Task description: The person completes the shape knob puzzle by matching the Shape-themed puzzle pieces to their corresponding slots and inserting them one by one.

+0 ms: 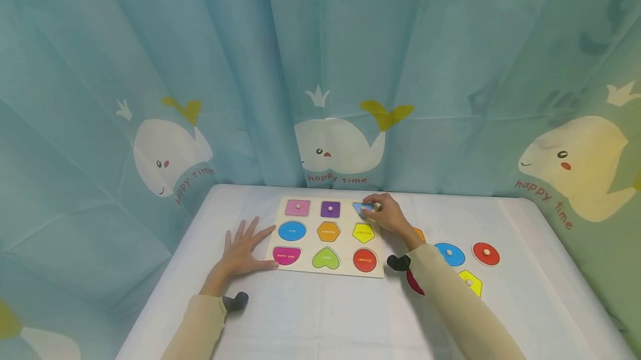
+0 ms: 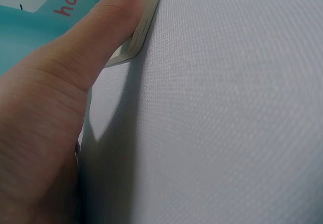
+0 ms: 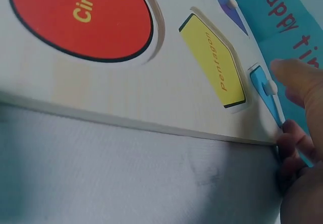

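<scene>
A pale wooden shape puzzle board (image 1: 306,243) lies on the table. My left hand (image 1: 240,254) is spread at its left side, with thumb (image 2: 118,12) on the near corner and a fingertip by the edge. My right hand (image 1: 389,214) is at the far right corner, over a blue triangle piece (image 1: 361,209) that lies in its recess. In the right wrist view the thumb (image 3: 292,75) is beside the triangle's white knob (image 3: 271,87), which shows uncovered, while the other fingers bend at the board's edge. A pink square (image 1: 295,209) and purple square (image 1: 328,212) sit in the far row.
Right of the board lie a blue oval (image 1: 453,257), a red circle (image 1: 486,260) and a yellow pentagon (image 1: 469,289), all knobbed. Orange (image 1: 419,233) and dark pink (image 1: 414,283) pieces are partly hidden by the right arm. A whale-print curtain (image 1: 240,70) hangs behind the table.
</scene>
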Demonstrator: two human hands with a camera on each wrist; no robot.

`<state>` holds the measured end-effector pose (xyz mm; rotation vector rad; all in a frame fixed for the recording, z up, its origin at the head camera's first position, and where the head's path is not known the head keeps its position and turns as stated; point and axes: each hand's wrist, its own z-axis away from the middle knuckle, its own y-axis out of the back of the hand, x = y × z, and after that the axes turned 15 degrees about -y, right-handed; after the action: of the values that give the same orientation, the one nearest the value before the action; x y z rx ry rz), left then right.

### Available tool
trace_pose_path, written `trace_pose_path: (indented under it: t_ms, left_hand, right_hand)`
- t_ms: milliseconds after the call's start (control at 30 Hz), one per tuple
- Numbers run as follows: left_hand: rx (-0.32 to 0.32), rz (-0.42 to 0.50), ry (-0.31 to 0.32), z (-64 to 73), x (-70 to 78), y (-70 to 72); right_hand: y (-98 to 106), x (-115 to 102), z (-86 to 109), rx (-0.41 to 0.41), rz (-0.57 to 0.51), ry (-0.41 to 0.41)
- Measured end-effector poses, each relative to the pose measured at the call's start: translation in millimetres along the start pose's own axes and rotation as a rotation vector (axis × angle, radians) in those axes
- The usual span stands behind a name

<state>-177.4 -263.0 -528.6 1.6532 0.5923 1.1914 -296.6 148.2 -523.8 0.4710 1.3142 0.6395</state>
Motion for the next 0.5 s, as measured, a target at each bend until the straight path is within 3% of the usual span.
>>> trace_pose_path:
  t_ms: [300, 500]
  left_hand:
    - [-0.003, 0.007, 0.003, -0.2, -1.6, -0.1]
    - [-0.002, 0.002, 0.000, -0.2, -1.3, -1.4]
  right_hand:
    - [10, -5, 6.0, -0.061, 0.041, 0.022]
    - [24, -4, 15.5, -0.079, 0.074, 0.083]
